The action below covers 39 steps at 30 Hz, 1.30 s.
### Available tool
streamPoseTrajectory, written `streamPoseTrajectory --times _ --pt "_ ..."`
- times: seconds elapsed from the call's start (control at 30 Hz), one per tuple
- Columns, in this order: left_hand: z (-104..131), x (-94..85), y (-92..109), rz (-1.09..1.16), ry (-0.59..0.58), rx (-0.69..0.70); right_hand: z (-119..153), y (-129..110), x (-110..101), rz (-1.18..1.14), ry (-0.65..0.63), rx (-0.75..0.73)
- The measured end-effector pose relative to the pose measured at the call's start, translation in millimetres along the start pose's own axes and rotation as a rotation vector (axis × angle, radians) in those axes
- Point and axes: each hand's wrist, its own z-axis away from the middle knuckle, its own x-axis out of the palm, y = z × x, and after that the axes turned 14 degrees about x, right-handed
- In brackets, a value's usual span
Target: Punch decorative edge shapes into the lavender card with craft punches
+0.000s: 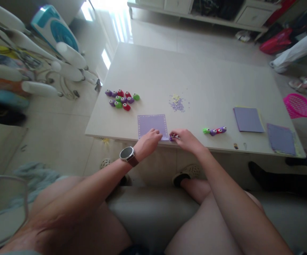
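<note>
A square sheet of purple paper (151,124) lies at the table's front edge, with rows of small punched holes along its left, top and right sides. My left hand (149,141) is closed over the sheet's front edge, fingers curled on the paper. In my right hand (186,140) is a small purple craft punch (172,137), gripped at the sheet's front right corner. My fingers hide part of the punch, so I cannot tell whether its jaws are around the paper. Beyond the sheet lies a heap of purple and pale yellow paper bits (177,103).
Several purple, red and green craft punches (121,100) cluster at the left, and a row of more (215,131) lies right of my hand. Two paper stacks (249,119) (281,139) rest at the table's right end. A pink basket (299,105) stands beyond it.
</note>
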Motion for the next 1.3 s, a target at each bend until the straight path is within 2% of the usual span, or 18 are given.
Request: streamPoseTrajectory --times 0.3,0.83,1.3 --pt "-4.1 -3.5 4.2 -0.025 -0.014 -0.035 -1.0 0.8 0.9 0.005 -0.004 0.005" --pt "-4.6 -1.1 3.2 -0.049 -0.016 -0.012 0.6 -2.2 -2.1 -0.039 -0.019 0.03" --pt "-3.8 -1.0 3.3 -0.037 -0.023 -0.009 -2.2 -0.5 1.4 0.007 0.003 -0.007"
